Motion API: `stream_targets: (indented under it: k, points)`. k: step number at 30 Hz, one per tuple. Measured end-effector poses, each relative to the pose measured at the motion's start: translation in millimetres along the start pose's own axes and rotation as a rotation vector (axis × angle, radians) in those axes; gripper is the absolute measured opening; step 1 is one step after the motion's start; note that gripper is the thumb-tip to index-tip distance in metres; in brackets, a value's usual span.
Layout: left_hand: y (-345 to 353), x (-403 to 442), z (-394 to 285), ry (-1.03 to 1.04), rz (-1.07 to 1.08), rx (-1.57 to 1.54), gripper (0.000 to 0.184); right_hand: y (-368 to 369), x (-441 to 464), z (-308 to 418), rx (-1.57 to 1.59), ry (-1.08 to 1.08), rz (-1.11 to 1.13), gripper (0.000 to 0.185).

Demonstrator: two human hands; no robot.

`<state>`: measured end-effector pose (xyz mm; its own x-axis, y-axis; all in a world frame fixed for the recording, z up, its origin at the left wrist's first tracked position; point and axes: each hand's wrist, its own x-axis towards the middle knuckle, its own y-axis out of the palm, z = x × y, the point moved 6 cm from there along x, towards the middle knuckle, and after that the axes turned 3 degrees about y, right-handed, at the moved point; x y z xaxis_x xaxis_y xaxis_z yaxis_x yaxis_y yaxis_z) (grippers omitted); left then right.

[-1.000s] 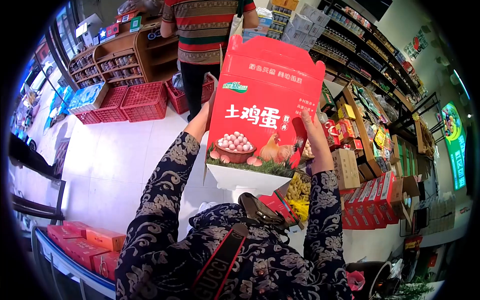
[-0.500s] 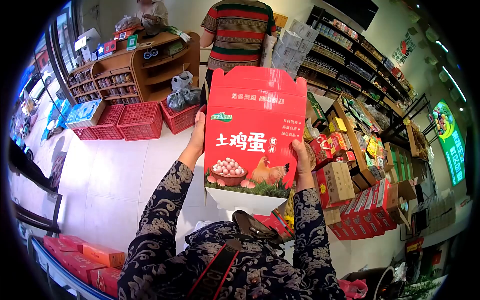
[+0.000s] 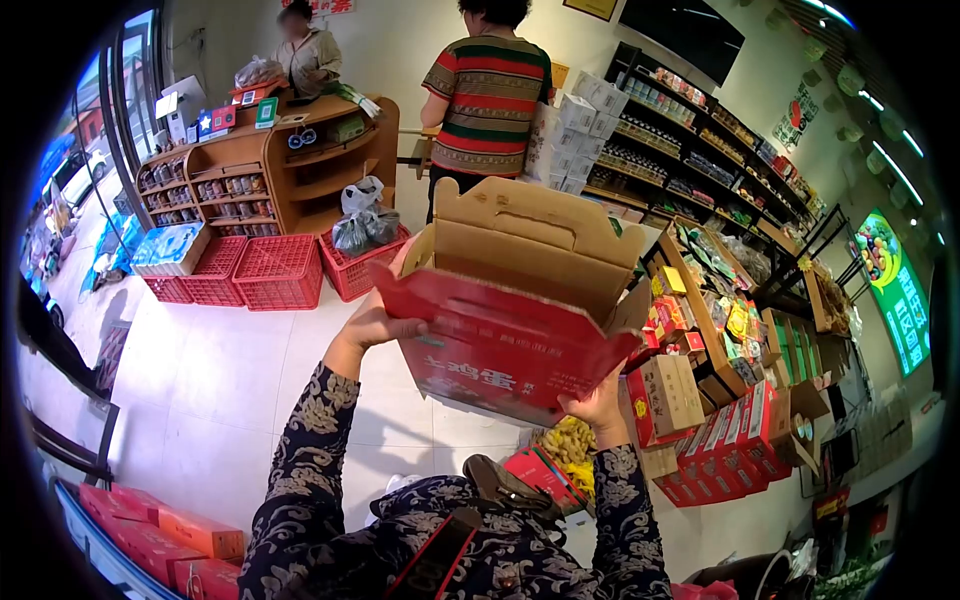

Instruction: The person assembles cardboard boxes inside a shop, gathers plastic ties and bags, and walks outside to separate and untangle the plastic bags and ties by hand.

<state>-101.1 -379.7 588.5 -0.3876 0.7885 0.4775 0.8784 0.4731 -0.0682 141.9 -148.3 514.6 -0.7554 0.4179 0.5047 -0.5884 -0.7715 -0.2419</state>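
A red cardboard egg carton is held up in front of me, tilted so that its open top and bare brown inside show. Its handle flap stands up along the far edge. My left hand grips the left side, thumb on the near red face. Low on the right side, my right hand holds the carton near its bottom corner, some fingers hidden behind it. The printing on the near face is foreshortened and partly blurred.
Ahead stand a wooden counter, red plastic crates and a person in a striped shirt. Another person is behind the counter. Stacked red boxes and goods shelves line the right. More boxes lie lower left.
The carton has tipped, from its printed front facing me to its open top showing. Both hands have turned with it, keeping hold; the left has moved lower. The view has tilted slightly upward.
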Motion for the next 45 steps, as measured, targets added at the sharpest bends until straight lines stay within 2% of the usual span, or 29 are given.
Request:
stream_targets:
  k: [4, 5, 6, 7, 9, 11, 12, 13, 17, 20, 21, 25, 29, 32, 36, 37, 40, 41, 45]
  points:
    - [14, -6, -20, 0.206, 0.035, 0.000, 0.115, -3, -16, 9, -0.498, -0.084, 0.225, 0.114]
    - [13, -7, -20, 0.204, 0.021, 0.018, 0.116, -2, -17, 15, -0.609, -0.121, 0.259, 0.113]
    - [12, -8, -16, 0.110, -0.005, -0.044, 0.116, 0, -18, 23, -0.717, -0.162, 0.290, 0.111]
    - [11, -12, -15, 0.015, -0.033, -0.103, 0.117, -4, -21, 5, -0.615, -0.127, 0.284, 0.111]
    - [7, -18, 4, 0.017, -0.105, -0.249, 0.101, -6, -22, -4, -0.359, -0.077, 0.235, 0.111]
    - [4, -16, 18, 0.142, -0.243, -0.292, 0.081, -5, -12, 0, -0.055, -0.044, 0.145, 0.110]
    - [2, -15, 21, 0.208, -0.312, -0.313, 0.070, -3, -11, 1, -0.031, -0.044, 0.114, 0.110]
    - [5, -13, 20, 0.306, -0.282, -0.304, 0.057, -4, -11, 0, -0.006, -0.047, 0.082, 0.109]
    - [13, -9, 10, 0.315, -0.253, -0.382, 0.057, -8, -9, -5, 0.118, -0.009, 0.030, 0.112]
    - [17, -11, 15, 0.274, -0.269, -0.459, 0.055, -10, -4, 5, 0.136, -0.031, -0.090, 0.113]
    - [18, -11, 14, 0.255, -0.287, -0.454, 0.055, -15, 1, 10, -0.091, -0.063, -0.110, 0.110]
    - [19, -8, 17, 0.246, -0.362, -0.459, 0.048, -14, 9, 27, -0.232, -0.072, -0.161, 0.105]
    - [16, -9, 42, 0.170, -0.470, -0.513, 0.029, -14, 16, 32, -0.305, -0.105, -0.133, 0.105]
    - [15, -4, 48, 0.165, -0.472, -0.516, 0.029, -14, 23, 28, -0.313, -0.074, -0.076, 0.106]
    - [8, 5, 50, 0.140, -0.477, -0.670, 0.033, -9, 24, 9, 0.167, 0.194, 0.017, 0.112]
    - [-1, 9, 58, 0.125, -0.423, -0.733, 0.034, -14, 19, -3, 0.202, 0.235, 0.040, 0.107]
    - [-24, 13, 68, 0.106, -0.597, -0.812, 0.034, -14, 7, -16, 0.288, 0.364, 0.097, 0.095]
    - [-30, 13, 73, 0.126, -0.603, -0.821, 0.035, -16, 0, -14, 0.334, 0.357, 0.105, 0.088]
    - [-58, 6, 114, 0.059, -0.609, -0.832, 0.044, -23, -2, -12, 0.403, 0.355, 0.118, 0.078]
